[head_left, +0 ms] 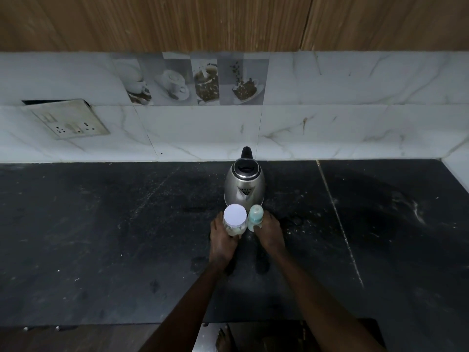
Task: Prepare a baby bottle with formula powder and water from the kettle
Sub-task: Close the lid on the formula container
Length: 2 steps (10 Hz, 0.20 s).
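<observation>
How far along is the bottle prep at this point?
Barely started. Done: jar, bottle and kettle are gathered on the counter. In hand: the left hand grips the jar and the right hand grips the bottle, both still capped. Left: opening both, adding powder, pouring water.

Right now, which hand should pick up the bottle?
The right hand: it grips the bottle, so it could probably lift straight away. The left hand is busy holding the jar.
</observation>
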Motion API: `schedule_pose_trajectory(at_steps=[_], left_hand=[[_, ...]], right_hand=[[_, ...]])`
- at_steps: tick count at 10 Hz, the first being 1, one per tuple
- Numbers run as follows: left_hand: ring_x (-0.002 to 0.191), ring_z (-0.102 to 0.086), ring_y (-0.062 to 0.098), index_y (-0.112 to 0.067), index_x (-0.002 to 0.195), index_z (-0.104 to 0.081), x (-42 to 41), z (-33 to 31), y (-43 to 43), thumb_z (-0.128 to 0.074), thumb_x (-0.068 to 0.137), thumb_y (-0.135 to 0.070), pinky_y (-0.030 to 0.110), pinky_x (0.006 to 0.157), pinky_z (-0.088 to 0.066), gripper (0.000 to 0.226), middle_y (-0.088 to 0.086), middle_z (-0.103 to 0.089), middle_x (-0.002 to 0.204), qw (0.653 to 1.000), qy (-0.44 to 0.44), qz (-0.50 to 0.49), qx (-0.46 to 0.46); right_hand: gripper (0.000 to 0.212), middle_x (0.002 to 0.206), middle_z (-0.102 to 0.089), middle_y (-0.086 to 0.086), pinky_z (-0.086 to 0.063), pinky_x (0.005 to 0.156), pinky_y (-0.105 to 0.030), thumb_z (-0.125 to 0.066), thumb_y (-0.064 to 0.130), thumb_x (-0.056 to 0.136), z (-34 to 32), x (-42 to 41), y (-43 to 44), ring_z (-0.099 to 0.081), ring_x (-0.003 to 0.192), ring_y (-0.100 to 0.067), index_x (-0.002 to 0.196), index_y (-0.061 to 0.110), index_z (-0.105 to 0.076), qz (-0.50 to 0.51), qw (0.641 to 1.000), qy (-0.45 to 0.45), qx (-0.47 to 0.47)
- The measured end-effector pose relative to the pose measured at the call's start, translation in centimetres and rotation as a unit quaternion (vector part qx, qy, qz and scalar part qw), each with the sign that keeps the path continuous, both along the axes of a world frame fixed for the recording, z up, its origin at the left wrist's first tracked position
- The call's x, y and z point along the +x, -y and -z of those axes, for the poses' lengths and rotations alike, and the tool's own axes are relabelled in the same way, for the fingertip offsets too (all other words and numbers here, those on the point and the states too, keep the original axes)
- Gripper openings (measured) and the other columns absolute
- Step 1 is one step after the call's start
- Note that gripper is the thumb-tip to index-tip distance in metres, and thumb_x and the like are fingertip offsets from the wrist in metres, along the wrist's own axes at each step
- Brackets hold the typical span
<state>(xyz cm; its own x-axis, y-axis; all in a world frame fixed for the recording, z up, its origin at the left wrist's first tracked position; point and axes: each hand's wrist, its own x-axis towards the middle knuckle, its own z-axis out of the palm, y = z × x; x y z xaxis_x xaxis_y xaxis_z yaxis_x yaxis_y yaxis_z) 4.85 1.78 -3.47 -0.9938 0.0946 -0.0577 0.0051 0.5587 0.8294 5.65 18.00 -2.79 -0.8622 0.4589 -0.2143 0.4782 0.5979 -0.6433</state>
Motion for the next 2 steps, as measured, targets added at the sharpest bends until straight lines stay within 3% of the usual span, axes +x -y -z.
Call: schedule_pose_trajectory(at_steps=[1,2], left_hand=[[0.131,-0.05,0.035,-0.005,0.15,-0.048,-0.48,0.52,0.32,-0.087,0.077,-0.007,0.031,0.103,-0.037,0.083,0.015,-0.054,0.146,1.0,-0.005,0.008,-0.005],[0.141,-0.043,0.034,-0.004,0.155,-0.039,-0.97,0.8,0.85,-0.078,0.075,0.001,0.027,0.11,-0.03,0.09,0.017,-0.046,0.153,1.0,0.013,0.008,0.01]], right_hand=[[0.056,0.134,-0.063,-0.019,-0.051,0.099,-0.045,-0.077,0.013,0.082,-0.2,-0.03,0.08,-0.059,0.126,-0.039,0.134,0.006,-0.056,-0.008,1.0,0.007,0.003],[0.061,0.138,-0.059,-0.018,-0.05,0.1,-0.045,-0.074,0.014,0.083,-0.08,0.44,0.04,-0.057,0.128,-0.039,0.14,0.008,-0.051,0.005,1.0,0.007,0.012]])
